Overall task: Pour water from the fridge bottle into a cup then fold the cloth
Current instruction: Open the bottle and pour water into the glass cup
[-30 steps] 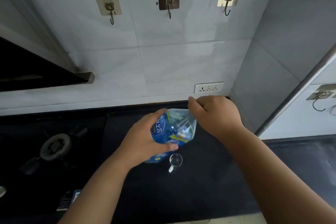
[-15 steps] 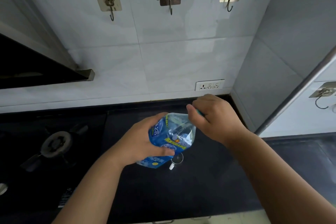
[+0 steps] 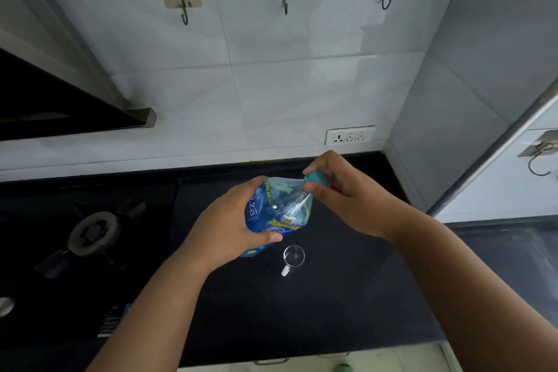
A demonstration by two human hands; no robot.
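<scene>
Gripping bottle [image 3: 277, 211], left hand [image 3: 232, 229] stays; right hand [image 3: 341, 196] now pinches newly exposed cap [image 3: 315, 178].

Open black counter [image 3: 347, 311] right of and in front of the cup [image 3: 293, 256]; free passage there. Blocked just behind the cup by the bottle [image 3: 277, 211], held tilted above the counter between left hand [image 3: 238, 229] and right hand [image 3: 341, 199]. Hemmed in left by the stove burner [image 3: 93, 234], right by the side wall [image 3: 453, 136], behind by the tiled wall [image 3: 271, 106].
</scene>
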